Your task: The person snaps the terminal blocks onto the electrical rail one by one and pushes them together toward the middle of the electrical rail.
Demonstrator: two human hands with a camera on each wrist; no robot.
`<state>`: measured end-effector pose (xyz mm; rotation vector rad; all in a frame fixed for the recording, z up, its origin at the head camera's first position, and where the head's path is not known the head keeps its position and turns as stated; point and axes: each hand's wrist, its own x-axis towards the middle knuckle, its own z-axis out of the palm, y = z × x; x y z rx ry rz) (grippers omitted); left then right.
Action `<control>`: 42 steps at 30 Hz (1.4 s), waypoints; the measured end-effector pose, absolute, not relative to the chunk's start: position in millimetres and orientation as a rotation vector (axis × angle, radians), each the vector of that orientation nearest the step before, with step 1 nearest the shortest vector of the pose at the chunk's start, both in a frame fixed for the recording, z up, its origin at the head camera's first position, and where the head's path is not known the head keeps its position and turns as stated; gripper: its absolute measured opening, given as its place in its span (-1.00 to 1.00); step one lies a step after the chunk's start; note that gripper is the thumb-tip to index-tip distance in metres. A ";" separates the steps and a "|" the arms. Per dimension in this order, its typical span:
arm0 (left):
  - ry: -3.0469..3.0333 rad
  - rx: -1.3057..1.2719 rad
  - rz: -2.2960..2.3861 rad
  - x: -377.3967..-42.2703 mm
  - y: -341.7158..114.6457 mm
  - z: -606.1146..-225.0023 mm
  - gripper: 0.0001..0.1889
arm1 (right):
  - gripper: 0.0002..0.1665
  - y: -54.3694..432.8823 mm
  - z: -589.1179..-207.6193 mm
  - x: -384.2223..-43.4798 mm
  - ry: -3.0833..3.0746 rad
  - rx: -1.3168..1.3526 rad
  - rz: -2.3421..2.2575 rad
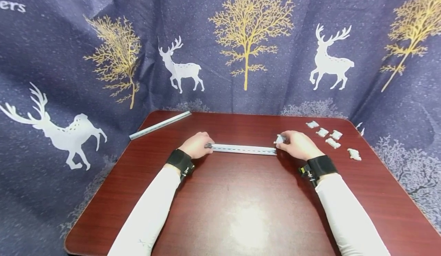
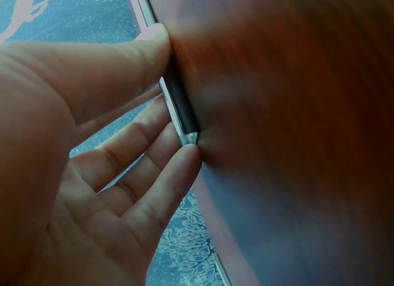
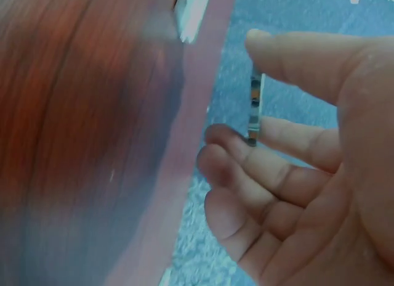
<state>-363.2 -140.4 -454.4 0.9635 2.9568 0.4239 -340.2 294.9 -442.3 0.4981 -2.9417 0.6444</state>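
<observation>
A slotted metal DIN rail (image 1: 242,149) lies crosswise on the table in the head view. My left hand (image 1: 198,145) grips its left end; in the left wrist view the thumb and fingertips (image 2: 178,169) are on the rail's edge (image 2: 178,107). At the rail's right end, my right hand (image 1: 297,145) pinches a pale, flat terminal block (image 1: 280,138). Seen edge-on in the right wrist view, that terminal block (image 3: 255,107) stands between thumb and fingers, apart from the rail's end (image 3: 194,18). Part of the block is hidden by the fingers.
Another DIN rail (image 1: 160,125) lies slanted at the table's back left. Several loose terminal blocks (image 1: 332,143) are scattered to the right of my right hand. A patterned blue cloth (image 1: 224,56) hangs behind the brown table (image 1: 220,198).
</observation>
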 end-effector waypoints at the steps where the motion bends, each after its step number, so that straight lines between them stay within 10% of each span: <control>1: 2.954 0.962 0.423 -363.7 -140.6 -454.7 -0.68 | -0.35 290.7 -442.2 -340.5 -2.934 0.507 0.650; 42: 2.947 0.926 0.374 -364.1 -139.8 -451.2 -0.63 | -0.40 170.7 -450.0 -344.9 -2.880 0.742 0.768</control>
